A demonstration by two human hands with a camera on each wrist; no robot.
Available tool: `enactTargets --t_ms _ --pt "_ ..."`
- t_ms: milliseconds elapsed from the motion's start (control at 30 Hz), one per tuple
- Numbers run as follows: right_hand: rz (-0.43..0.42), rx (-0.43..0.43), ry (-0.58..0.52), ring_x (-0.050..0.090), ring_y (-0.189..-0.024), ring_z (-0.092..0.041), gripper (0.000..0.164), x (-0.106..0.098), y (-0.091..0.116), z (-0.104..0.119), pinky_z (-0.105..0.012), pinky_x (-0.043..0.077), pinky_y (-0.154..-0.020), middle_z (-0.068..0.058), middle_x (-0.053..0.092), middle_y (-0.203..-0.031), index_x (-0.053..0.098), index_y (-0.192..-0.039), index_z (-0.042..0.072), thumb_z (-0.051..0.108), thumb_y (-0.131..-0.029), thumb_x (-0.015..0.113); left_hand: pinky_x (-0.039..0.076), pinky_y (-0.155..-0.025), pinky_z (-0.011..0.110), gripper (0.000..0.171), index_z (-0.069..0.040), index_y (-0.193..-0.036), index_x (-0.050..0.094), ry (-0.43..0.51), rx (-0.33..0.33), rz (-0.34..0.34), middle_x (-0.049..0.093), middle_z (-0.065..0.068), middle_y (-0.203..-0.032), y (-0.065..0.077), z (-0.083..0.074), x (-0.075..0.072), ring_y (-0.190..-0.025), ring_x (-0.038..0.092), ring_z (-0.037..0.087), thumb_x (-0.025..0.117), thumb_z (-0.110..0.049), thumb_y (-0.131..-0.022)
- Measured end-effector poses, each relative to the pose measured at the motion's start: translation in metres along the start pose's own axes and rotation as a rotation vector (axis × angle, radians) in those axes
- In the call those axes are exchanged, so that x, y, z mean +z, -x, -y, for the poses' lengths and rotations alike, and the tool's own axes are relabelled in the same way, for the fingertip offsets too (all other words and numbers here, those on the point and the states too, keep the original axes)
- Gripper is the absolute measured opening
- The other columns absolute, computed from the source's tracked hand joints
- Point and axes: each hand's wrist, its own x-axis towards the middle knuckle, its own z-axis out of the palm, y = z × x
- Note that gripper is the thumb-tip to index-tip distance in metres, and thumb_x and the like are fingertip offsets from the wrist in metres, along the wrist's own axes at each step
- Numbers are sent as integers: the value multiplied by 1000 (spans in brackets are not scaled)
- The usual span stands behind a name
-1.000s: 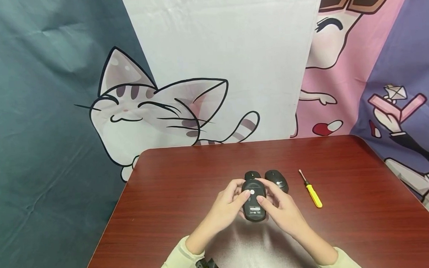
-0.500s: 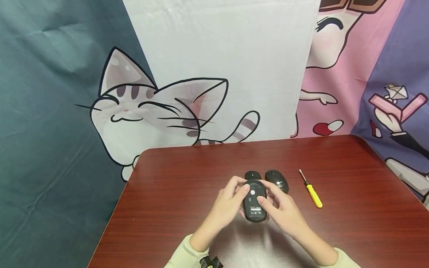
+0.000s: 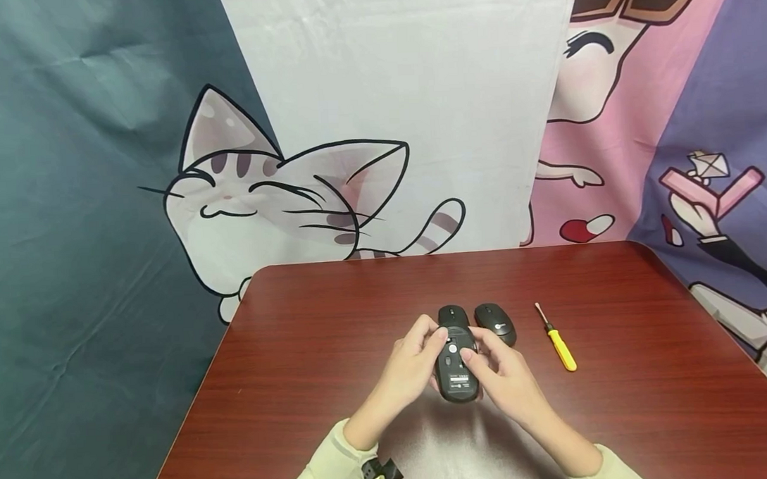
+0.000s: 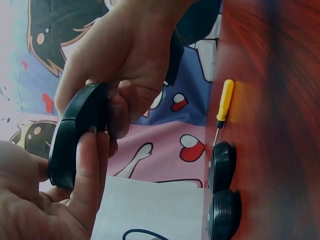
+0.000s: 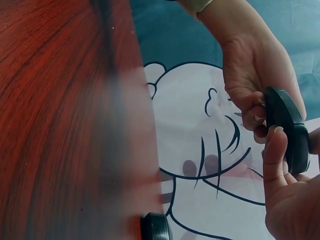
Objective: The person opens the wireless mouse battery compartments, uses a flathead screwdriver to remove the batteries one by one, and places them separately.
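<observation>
Above the reddish-brown, wood-grained tabletop [image 3: 287,384], the left hand [image 3: 405,362] and right hand [image 3: 505,368] grip opposite sides of a black, oval plastic mouse [image 3: 454,369], apparently to steady its labelled underside toward the person.

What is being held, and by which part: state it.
A black mouse, underside up, held by its opposite sides: left grip on one, right grip on the other.

"Which way up is that black computer mouse [image 3: 456,367]?"

"Underside up, with a white label [image 3: 459,379] toward its near end and a round white spot [image 3: 453,348] farther along."

"Lying down?"

"No, lifted off the tabletop [image 3: 300,383], gripped from both sides by the left hand [image 3: 413,365] and the right hand [image 3: 504,376]."
</observation>
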Motion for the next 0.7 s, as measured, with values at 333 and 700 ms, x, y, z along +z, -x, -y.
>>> enactTargets --t_ms 333,700 --pt "-45 65 17 62 -76 -11 29 1 1 1 -23 50 -68 6 66 -87 55 -121 23 31 -93 57 54 -41 34 26 -19 -107 54 58 1 30 61 2 -79 2 2 -1 -47 58 15 49 -41 -95" --pt "-27 100 17 62 -78 -12 33 -4 -1 1 -23 51 -70 3 65 -90 54 -125 24 35 -93 56 56 -43 38 38 -17 -122 49 159 51 111 60 5 -93 7 2 -1 -63 64 16 63 -18 -87"
